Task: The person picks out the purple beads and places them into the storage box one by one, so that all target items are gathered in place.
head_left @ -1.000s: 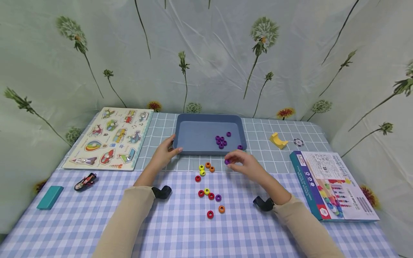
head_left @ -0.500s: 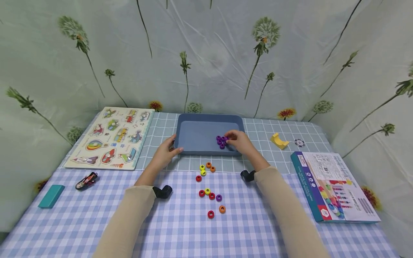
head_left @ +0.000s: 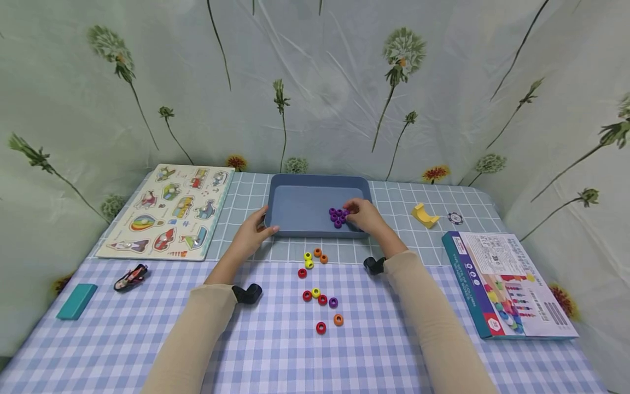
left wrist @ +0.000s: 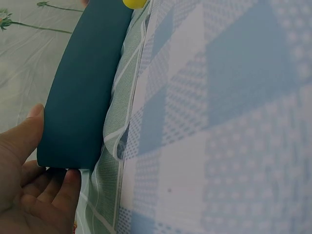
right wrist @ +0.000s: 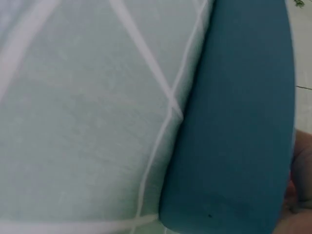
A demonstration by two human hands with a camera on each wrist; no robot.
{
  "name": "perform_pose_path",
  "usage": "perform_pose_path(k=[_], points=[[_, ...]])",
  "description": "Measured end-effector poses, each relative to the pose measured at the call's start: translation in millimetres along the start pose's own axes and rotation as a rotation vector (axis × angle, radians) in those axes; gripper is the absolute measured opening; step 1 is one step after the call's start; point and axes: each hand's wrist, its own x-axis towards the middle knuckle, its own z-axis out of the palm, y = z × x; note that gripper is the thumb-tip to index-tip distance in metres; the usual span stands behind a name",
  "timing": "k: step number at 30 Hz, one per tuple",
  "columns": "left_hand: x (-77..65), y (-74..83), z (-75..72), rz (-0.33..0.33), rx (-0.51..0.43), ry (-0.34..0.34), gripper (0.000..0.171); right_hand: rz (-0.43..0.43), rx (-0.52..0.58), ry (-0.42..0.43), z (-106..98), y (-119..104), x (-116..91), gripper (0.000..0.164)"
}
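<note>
A blue-grey tray (head_left: 295, 208) lies at the back of the table. My left hand (head_left: 250, 235) grips its near left corner; in the left wrist view the thumb (left wrist: 35, 122) is against the tray wall (left wrist: 80, 97) and the fingers curl at its end. Inside the tray, at the right, is a cluster of purple beads (head_left: 337, 224). My right hand (head_left: 366, 217) reaches over the near rim and pinches a purple bead (head_left: 346, 212) at the cluster's right side. In the right wrist view, the tray wall (right wrist: 229, 117) hides the fingertips.
Loose red beads (head_left: 307, 295), yellow beads (head_left: 308, 264), orange beads (head_left: 338, 319) and one purple bead (head_left: 333, 302) lie before the tray. A picture puzzle board (head_left: 169, 213) and teal block (head_left: 77, 301) are left. A yellow arch block (head_left: 425, 215) and a box (head_left: 512, 284) are right.
My right hand has carried a purple bead from in front of the tray over the rim to the purple cluster. The left hand has stayed on the tray corner.
</note>
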Motion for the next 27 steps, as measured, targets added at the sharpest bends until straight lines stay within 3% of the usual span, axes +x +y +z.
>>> perform_pose_path(k=[4, 7, 12, 15, 21, 24, 27], points=[[-0.3, -1.1, 0.3, 0.005, -0.009, 0.002, 0.071, -0.035, 0.074, 0.025, -5, -5, -11, 0.029], [-0.1, -1.0, 0.3, 0.004, -0.009, 0.004, 0.071, -0.110, 0.138, 0.044, -10, -9, -26, 0.031], [-0.3, -0.7, -0.4, 0.007, -0.005, 0.004, 0.071, -0.234, 0.221, -0.003, -16, -36, -73, 0.035], [-0.8, -0.4, -0.5, 0.012, -0.005, 0.004, 0.072, -0.289, 0.214, -0.053, -8, -36, -98, 0.037], [-0.8, 0.1, 0.0, 0.011, -0.005, 0.010, 0.071, -0.326, 0.191, -0.277, 22, -18, -126, 0.042], [-0.6, -0.4, 0.0, 0.012, 0.000, 0.013, 0.071, -0.318, 0.157, -0.407, 34, -15, -133, 0.042], [-0.8, -0.7, 0.4, 0.013, 0.002, 0.014, 0.071, -0.311, 0.087, -0.485, 41, -14, -137, 0.037]])
